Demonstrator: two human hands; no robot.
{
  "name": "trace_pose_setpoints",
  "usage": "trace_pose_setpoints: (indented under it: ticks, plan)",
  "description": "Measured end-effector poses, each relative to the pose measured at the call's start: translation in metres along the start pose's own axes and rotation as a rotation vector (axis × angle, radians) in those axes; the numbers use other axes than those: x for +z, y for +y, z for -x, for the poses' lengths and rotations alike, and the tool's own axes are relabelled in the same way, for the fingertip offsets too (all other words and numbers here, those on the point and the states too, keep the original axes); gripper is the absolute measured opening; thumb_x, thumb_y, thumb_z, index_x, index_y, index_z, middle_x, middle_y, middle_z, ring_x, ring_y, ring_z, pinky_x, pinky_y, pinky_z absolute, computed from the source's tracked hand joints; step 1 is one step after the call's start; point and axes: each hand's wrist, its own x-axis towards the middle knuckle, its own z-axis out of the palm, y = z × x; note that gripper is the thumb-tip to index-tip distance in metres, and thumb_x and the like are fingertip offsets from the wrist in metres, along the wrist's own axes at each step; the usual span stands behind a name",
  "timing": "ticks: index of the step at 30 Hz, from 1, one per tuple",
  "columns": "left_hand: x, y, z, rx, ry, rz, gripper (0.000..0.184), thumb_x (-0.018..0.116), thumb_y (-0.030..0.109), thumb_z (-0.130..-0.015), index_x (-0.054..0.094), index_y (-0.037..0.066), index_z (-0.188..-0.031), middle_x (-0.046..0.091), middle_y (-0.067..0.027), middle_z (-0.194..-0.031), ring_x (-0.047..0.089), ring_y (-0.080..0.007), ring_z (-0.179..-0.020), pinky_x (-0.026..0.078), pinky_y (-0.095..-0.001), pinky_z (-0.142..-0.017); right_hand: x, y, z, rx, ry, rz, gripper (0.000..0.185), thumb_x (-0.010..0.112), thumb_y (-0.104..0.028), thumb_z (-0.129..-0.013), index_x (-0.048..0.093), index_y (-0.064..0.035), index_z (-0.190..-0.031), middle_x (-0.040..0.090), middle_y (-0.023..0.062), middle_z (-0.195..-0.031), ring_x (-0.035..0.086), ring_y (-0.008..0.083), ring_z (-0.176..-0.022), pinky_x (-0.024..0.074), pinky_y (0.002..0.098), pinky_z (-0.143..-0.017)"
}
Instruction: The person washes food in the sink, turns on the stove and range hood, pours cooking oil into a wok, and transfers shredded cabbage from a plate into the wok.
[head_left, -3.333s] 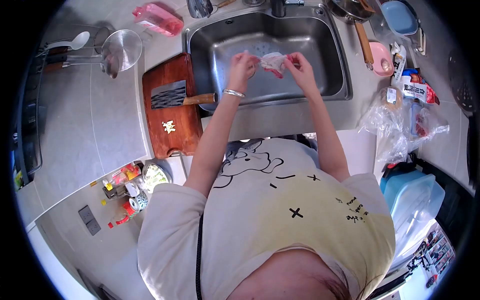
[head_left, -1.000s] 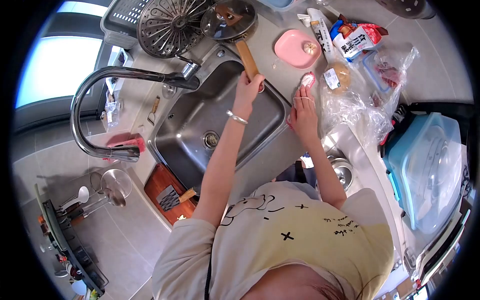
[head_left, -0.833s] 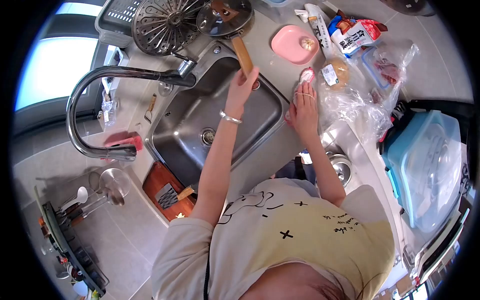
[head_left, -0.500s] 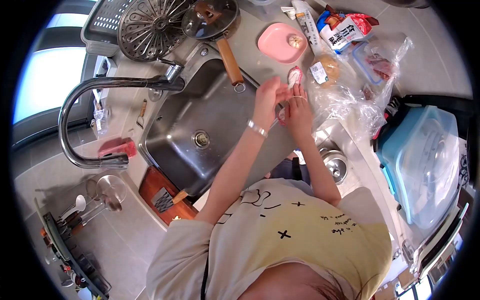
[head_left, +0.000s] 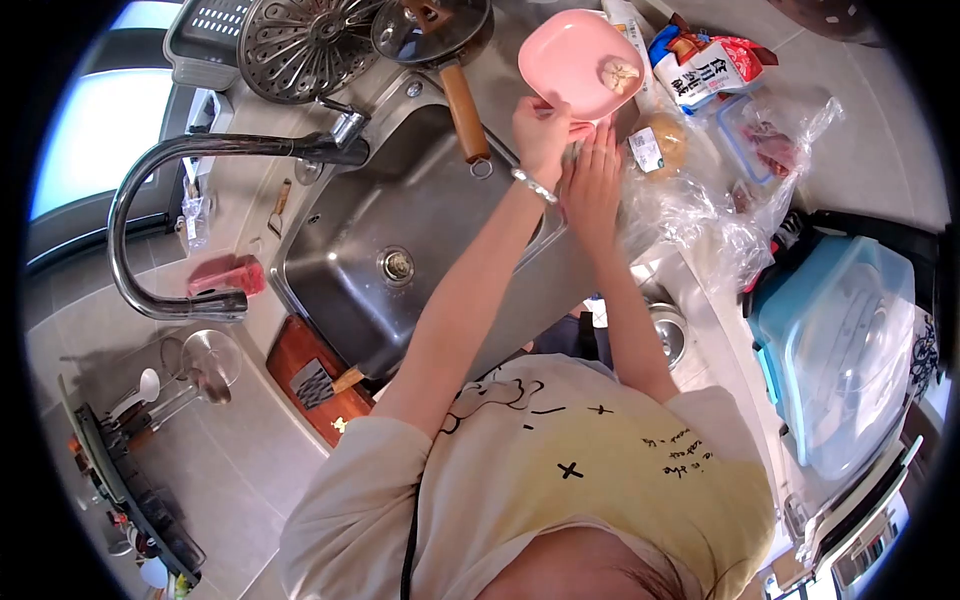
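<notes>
My left hand (head_left: 540, 138), with a bracelet at the wrist, grips the near rim of a pink plate (head_left: 552, 55). A garlic bulb (head_left: 620, 75) sits on the plate, towards its right side. Just below the plate's near edge, my right hand (head_left: 593, 178) lies with its fingers stretched out side by side. Whatever is under the right palm is hidden. Right of that hand are a round tan item in clear wrap with a white label (head_left: 645, 150) and a crumpled clear plastic bag (head_left: 690, 215).
The sink (head_left: 400, 215) lies left of my hands, with a lidded pan's wooden handle (head_left: 462, 115) jutting over it. A tap (head_left: 130, 220) arches at the left. Farther right are a blue-and-red packet (head_left: 710, 70), a container of meat (head_left: 765, 145) and a blue lidded bin (head_left: 835, 340).
My left hand has taken hold of the pink plate, which has come nearer and looks larger. The pink-and-white thing by my right hand is now mostly covered.
</notes>
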Motion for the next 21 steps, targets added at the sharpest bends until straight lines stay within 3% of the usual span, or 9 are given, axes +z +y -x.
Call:
trace_pose_setpoints:
  ticks: [3,6,9,12,15,18,19,21]
  plan:
    - [-0.009,0.042,0.019,0.031,-0.096,-0.002,0.022,0.054,0.001,-0.077,0.039,-0.01,-0.088,0.058,-0.024,-0.076,0.064,-0.0285,-0.063,0.057,-0.0317,-0.056,0.031,0.014,-0.043,0.03,-0.059,-0.163,0.048,0.049,-0.018,-0.077,0.042,0.0066,-0.118,0.04,0.0221,-0.126,0.033,0.0338,-0.122,0.024,0.0437,-0.103]
    - [-0.022,0.079,0.034,0.027,-0.122,-0.056,0.028,0.055,0.015,-0.081,0.047,-0.011,-0.089,0.061,-0.0221,-0.082,0.064,-0.0287,-0.074,0.056,-0.0324,-0.067,0.054,0.004,-0.067,-0.052,-0.345,-0.054,0.043,0.049,-0.015,-0.076,0.046,0.0051,-0.114,0.048,0.019,-0.117,0.038,0.0312,-0.118,0.0257,0.0426,-0.102]
    - [-0.031,0.113,0.048,0.029,-0.129,-0.076,0.031,0.053,0.019,-0.084,0.051,-0.011,-0.091,0.062,-0.0203,-0.084,0.064,-0.0267,-0.076,0.055,-0.0302,-0.068,0.067,-0.009,-0.064,-0.259,-0.114,-0.078,0.041,0.05,-0.011,-0.074,0.048,0.0028,-0.113,0.052,0.0165,-0.112,0.044,0.0291,-0.113,0.0286,0.0387,-0.101]
    - [-0.041,0.13,0.054,0.045,-0.118,0.033,0.028,0.059,0.015,-0.079,0.041,-0.006,-0.084,0.06,-0.0212,-0.077,0.064,-0.0275,-0.066,0.056,-0.0281,-0.061,0.053,-0.027,-0.042,-0.228,-0.408,-0.203,0.04,0.05,-0.008,-0.072,0.05,-0.0008,-0.111,0.053,0.0152,-0.111,0.048,0.0276,-0.108,0.0335,0.034,-0.098]
    - [-0.048,0.135,0.058,0.082,-0.106,-0.005,0.03,0.058,0.019,-0.081,0.044,-0.007,-0.086,0.06,-0.0209,-0.078,0.064,-0.0267,-0.067,0.056,-0.0283,-0.061,0.038,-0.037,-0.019,-0.39,-0.333,-0.402,0.037,0.051,-0.003,-0.069,0.055,-0.0028,-0.106,0.056,0.0145,-0.107,0.05,0.0268,-0.105,0.0381,0.0326,-0.092]
    - [-0.051,0.141,0.066,0.055,-0.098,-0.093,0.03,0.052,0.021,-0.085,0.05,-0.008,-0.092,0.061,-0.0187,-0.084,0.063,-0.0239,-0.075,0.054,-0.028,-0.069,0.026,-0.027,-0.015,-0.156,-0.374,-0.767,0.032,0.054,-0.001,-0.067,0.057,-0.0009,-0.099,0.057,0.0142,-0.101,0.052,0.0272,-0.101,0.0403,0.0347,-0.088]
    - [-0.052,0.141,0.068,0.039,-0.094,-0.133,0.031,0.048,0.022,-0.087,0.052,-0.008,-0.095,0.061,-0.0176,-0.087,0.063,-0.0226,-0.079,0.053,-0.0277,-0.072,0.019,-0.022,-0.022,0.031,-0.309,-0.683,0.03,0.054,-0.001,-0.068,0.057,-0.0003,-0.097,0.057,0.0142,-0.101,0.052,0.0279,-0.101,0.0399,0.0353,-0.088]
    - [-0.056,0.137,0.068,0.023,-0.094,-0.086,0.027,0.053,0.02,-0.084,0.047,-0.006,-0.088,0.061,-0.0195,-0.082,0.063,-0.0249,-0.072,0.055,-0.0285,-0.066,0.002,-0.012,-0.037,0.4,-0.182,-0.508,0.026,0.055,-0.002,-0.069,0.058,0.001,-0.095,0.058,0.0143,-0.1,0.051,0.0292,-0.101,0.0393,0.0365,-0.088]
